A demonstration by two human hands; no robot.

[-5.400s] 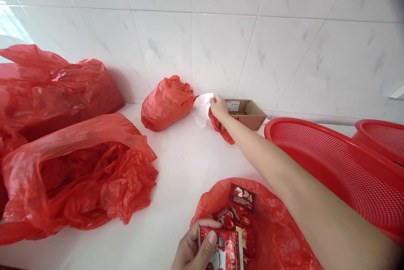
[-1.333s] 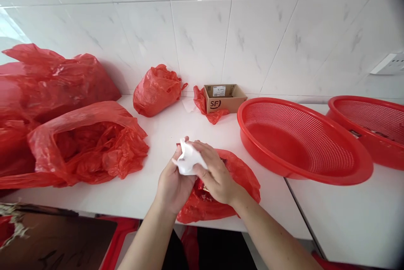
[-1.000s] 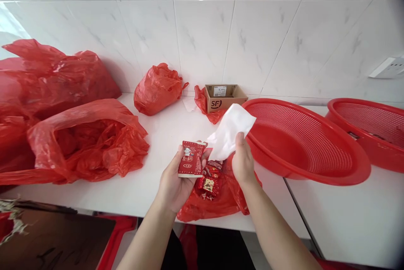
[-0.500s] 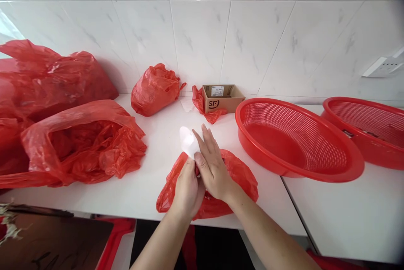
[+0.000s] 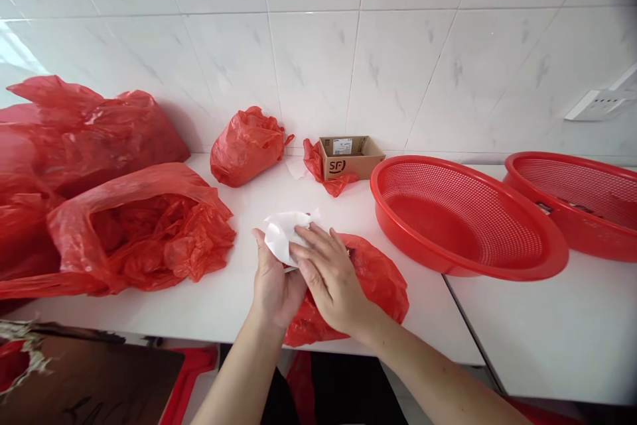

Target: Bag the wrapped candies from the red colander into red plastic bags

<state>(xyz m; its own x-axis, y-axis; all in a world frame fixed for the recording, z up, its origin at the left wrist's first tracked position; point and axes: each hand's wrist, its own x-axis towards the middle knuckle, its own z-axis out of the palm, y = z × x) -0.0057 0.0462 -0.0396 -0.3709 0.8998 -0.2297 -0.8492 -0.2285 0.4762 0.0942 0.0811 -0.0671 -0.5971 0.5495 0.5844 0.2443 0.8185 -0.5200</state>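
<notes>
A glossy white piece of thin, sheet-like material [image 5: 283, 234] lies across the palm of my left hand [image 5: 275, 289], whose thumb stands up at its left edge. Its exact kind is unclear. My right hand [image 5: 334, 279] rests on top with fingers stretched out flat, touching the sheet's right side. A small dark red bit shows at the sheet's far edge, too little to name. Under and behind both hands, a crumpled red plastic bag [image 5: 381, 276] lies open on the white table [image 5: 213, 315]; my right hand and wrist hide part of its contents.
Large red plastic bags [image 5: 124, 126] crowd the left side. A tied red bag [image 5: 246, 150] and an SF cardboard box [image 5: 355, 168] stand by the tiled wall. Two red perforated baskets, one near [image 5: 448, 272] and one farther [image 5: 597, 239], sit at right. A brown carton [image 5: 109, 378] is at lower left.
My left hand has opened out from a close grip, its thumb now apart. The white sheet has shifted left and down and lies spread wider. My right hand has turned slightly over it.
</notes>
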